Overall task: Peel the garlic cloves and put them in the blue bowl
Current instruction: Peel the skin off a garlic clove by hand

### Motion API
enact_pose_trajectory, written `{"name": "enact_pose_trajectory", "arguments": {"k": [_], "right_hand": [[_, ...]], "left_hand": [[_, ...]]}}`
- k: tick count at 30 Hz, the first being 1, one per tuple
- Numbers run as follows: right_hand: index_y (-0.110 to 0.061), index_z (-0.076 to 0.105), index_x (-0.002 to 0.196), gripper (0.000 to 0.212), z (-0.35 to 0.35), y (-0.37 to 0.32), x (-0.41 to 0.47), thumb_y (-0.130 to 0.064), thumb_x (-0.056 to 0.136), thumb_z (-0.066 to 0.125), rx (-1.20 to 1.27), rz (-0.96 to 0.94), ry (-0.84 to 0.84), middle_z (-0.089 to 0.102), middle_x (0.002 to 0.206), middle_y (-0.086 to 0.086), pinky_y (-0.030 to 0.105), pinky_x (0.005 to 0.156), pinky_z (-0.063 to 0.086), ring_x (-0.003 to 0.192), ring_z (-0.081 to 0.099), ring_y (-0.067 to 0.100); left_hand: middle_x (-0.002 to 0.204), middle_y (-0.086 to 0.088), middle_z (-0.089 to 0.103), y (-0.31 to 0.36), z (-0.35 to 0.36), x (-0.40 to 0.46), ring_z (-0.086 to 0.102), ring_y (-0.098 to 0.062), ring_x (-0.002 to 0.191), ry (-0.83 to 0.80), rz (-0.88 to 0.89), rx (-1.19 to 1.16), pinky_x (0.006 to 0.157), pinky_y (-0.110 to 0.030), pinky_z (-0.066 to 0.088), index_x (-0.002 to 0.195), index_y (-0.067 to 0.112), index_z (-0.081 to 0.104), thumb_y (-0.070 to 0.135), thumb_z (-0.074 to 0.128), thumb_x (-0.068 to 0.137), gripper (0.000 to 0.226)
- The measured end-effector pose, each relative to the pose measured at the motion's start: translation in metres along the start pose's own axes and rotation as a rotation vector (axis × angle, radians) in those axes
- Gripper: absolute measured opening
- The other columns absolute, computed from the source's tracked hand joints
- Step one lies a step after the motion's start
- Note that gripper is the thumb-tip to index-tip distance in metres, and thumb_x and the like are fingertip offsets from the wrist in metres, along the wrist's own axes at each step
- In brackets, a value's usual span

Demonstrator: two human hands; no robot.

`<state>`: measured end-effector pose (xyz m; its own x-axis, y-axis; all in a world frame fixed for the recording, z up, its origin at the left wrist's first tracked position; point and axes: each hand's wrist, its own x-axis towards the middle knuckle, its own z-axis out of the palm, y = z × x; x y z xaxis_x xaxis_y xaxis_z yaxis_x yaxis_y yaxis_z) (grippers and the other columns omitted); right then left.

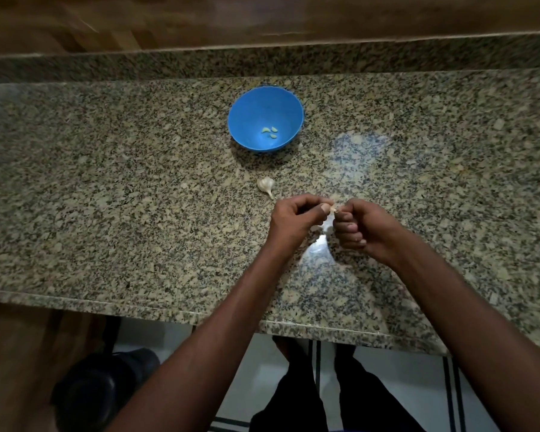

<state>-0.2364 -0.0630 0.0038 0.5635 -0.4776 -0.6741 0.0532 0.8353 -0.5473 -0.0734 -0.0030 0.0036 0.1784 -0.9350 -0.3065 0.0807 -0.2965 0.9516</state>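
**Mid-peel, one clove between both hands**

I'm looking down from the head camera and I'm seeing both hands working together over the granite bench [106,182], near its front edge. The left hand [296,219] is curling its fingers in, thumb and forefinger pinching a small pale garlic clove [333,209]. The right hand [363,227] is balled up too, its thumb and forefinger nipping at the other end of that same clove. The clove is so small, and so buried between the fingertips, that I'm not able to tell how much skin is left on it.

So I'm judging this as the peeling step, not the drop. The blue bowl [250,104] is sitting well ahead of the hands, toward the back of the bench, and three peeled cloves [270,132] are lying in its bottom. Between bowl and hands, just beyond the left knuckles, the rest of the garlic bulb [265,184] is lying on the bench with its stalk pointing toward the hands, so more cloves are probably waiting.

What I'm thinking comes next: the skin needs pulling clear with the right fingertips while the left holds firm, a fine, fiddly tug and not a hard one. Then one hand needs to reach forward over the bulb and let the bare clove go above the bowl.
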Motion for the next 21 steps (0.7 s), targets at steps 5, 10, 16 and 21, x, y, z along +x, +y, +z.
{"name": "enact_pose_trajectory", "arguments": {"k": [5, 10, 16, 21], "right_hand": [[-0.017, 0.054, 0.061, 0.034, -0.013, -0.001, -0.011, -0.015, 0.095, 0.057, -0.58, -0.268, 0.27, 0.05, 0.053, 0.0, 0.021, 0.043, 0.029, 0.044, 0.037, 0.014], [-0.014, 0.05, 0.064, 0.029, -0.021, 0.001, -0.006, -0.002, 0.083, 0.068, -0.863, -0.393, 0.454, 0.05, 0.056, 0.001, 0.024, 0.05, 0.04, 0.048, 0.045, 0.015], [-0.017, 0.077, 0.088, 0.018, -0.018, -0.001, -0.007, -0.002, 0.092, 0.068, -0.824, -0.45, 0.431, 0.077, 0.081, 0.003, 0.038, 0.069, 0.062, 0.073, 0.076, 0.02], [-0.01, 0.077, 0.093, 0.006, -0.018, -0.003, -0.011, -0.01, 0.094, 0.071, -0.722, -0.495, 0.394, 0.077, 0.079, 0.006, 0.044, 0.069, 0.064, 0.071, 0.076, 0.025]], "left_hand": [[0.097, -0.01, 0.076, 0.001, 0.004, 0.002, 0.065, -0.012, 0.083, 0.018, -0.082, -0.084, 0.078, -0.029, 0.057, 0.099, 0.012, 0.079, 0.008, 0.069, 0.096, 0.011], [0.11, -0.01, 0.077, 0.001, 0.009, 0.005, 0.066, -0.009, 0.083, 0.03, -0.095, -0.07, 0.075, -0.026, 0.057, 0.103, 0.008, 0.078, 0.006, 0.067, 0.097, 0.013], [0.111, -0.008, 0.077, 0.0, 0.015, 0.006, 0.067, 0.002, 0.079, 0.035, -0.066, -0.03, 0.07, -0.019, 0.055, 0.11, -0.004, 0.075, 0.0, 0.064, 0.096, 0.018], [0.09, 0.0, 0.077, -0.003, 0.018, 0.008, 0.068, -0.006, 0.078, 0.047, -0.048, 0.01, 0.074, -0.028, 0.059, 0.107, 0.002, 0.077, 0.003, 0.072, 0.093, 0.015]]}}
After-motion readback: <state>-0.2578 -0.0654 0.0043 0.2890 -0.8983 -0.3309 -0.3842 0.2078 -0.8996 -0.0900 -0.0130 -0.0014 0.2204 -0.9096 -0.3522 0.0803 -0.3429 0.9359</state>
